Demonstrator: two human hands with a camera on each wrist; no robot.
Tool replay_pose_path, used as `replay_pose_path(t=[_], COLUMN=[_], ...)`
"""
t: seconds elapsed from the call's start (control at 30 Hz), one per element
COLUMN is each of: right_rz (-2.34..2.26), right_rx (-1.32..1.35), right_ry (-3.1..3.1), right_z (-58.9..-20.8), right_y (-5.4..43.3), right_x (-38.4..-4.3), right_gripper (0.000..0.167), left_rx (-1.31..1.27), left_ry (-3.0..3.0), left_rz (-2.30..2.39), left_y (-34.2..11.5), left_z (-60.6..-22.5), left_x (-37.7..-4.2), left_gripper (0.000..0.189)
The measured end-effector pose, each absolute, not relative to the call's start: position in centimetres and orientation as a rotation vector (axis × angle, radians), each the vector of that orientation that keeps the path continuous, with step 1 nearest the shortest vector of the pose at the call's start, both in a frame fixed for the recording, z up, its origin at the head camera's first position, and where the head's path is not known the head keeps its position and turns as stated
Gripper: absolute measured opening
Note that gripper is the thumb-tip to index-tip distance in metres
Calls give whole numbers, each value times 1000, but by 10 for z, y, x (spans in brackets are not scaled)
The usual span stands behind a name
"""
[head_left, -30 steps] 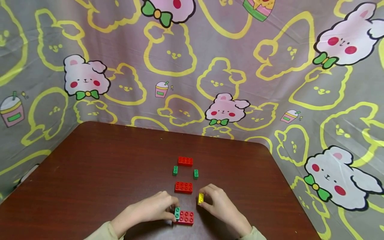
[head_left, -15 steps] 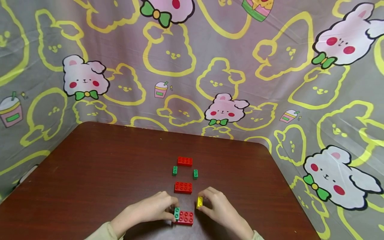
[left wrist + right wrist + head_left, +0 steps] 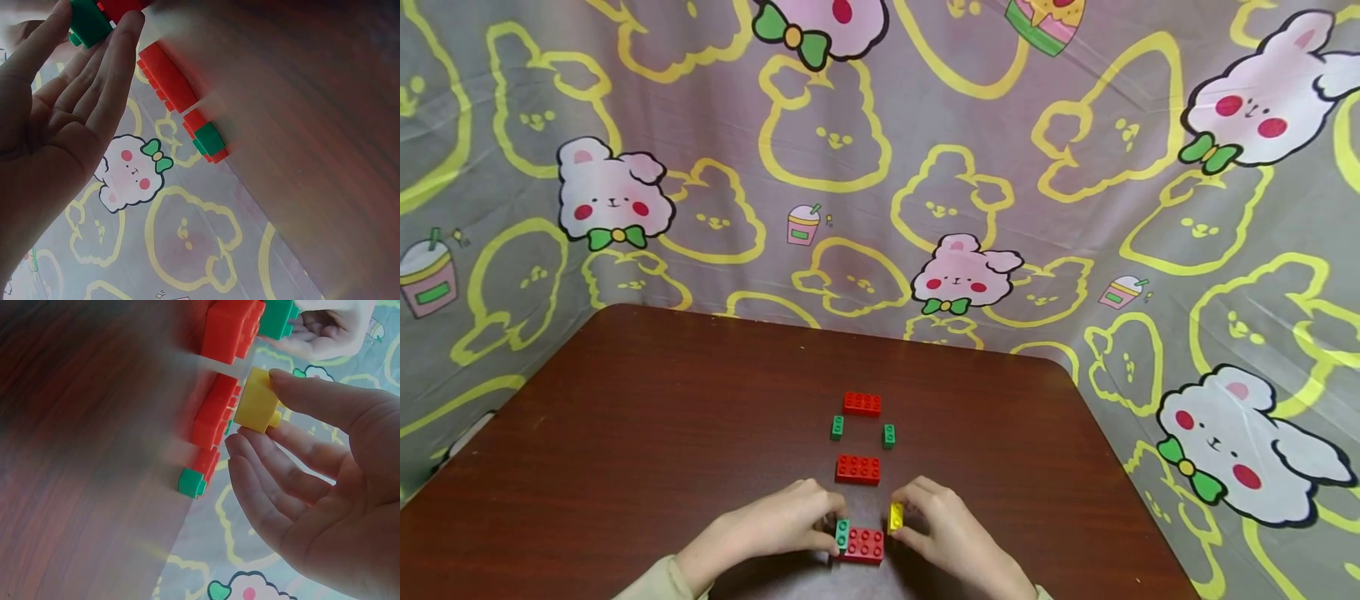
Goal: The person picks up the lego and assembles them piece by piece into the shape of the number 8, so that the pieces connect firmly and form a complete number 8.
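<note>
Between the thumb and fingers of my left hand [image 3: 786, 517], a small green brick [image 3: 842, 534] is pinched at the left end of the nearest red brick [image 3: 867, 547]. The green brick sits on that end, studs up. My right hand [image 3: 947, 533] holds a small yellow brick [image 3: 896, 518] by thumb and fingertips, just right of the same red brick. In the right wrist view the yellow brick [image 3: 255, 401] looks raised off the table, apart from the red brick [image 3: 230, 328]. The left wrist view shows the green brick [image 3: 90, 24] against the left fingertips.
Farther up the brown table [image 3: 662, 417] lies a second red brick [image 3: 858, 469]. Beyond it stand two small green bricks, a left green one [image 3: 837, 427] and a right green one [image 3: 889, 436], then a third red brick [image 3: 862, 404]. A patterned curtain [image 3: 850, 200] surrounds the table.
My right hand has moved nearer to me and slightly left with the yellow brick, coming closer to the nearest red brick. The left hand and its green brick have stayed in place.
</note>
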State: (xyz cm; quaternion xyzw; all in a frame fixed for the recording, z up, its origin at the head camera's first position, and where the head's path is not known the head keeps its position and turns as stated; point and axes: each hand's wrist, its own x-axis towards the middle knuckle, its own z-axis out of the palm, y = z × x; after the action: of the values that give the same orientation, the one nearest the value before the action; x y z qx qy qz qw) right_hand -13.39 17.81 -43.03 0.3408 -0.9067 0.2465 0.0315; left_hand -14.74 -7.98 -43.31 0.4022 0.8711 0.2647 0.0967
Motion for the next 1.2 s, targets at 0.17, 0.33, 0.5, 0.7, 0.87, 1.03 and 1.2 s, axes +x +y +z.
replay_pose_path(t=[0.17,0.33,0.5,0.7,0.87,1.03,1.2], right_rz=[745,725,731,729,717,727,749], right_rx=[1080,1132,1123,1132,1155,1127,1102], right_ry=[-2821,-2774,-2799,-2849,-2854,-2932,-2981], right_z=[-429,-429,-427,-424,-423,-422,-421], right_y=[177,176,175,173,171,170,168], right_x=[-131,-128,-126,-125,-124,-124,-124], right_gripper=[25,25,24,25,25,26,27], left_rx=[1191,1212,1203,1185,1185,1186,1204], left_ry=[2576,2599,2585,2573,2567,2564,2577], left_rz=[789,772,783,790,796,797,795], left_y=[-80,-80,-80,-80,-80,-81,-81], left_z=[-433,-434,-434,-433,-433,-433,-432], left_x=[-147,-147,-147,-147,-147,-147,-147], left_gripper=[14,15,14,14,14,14,15])
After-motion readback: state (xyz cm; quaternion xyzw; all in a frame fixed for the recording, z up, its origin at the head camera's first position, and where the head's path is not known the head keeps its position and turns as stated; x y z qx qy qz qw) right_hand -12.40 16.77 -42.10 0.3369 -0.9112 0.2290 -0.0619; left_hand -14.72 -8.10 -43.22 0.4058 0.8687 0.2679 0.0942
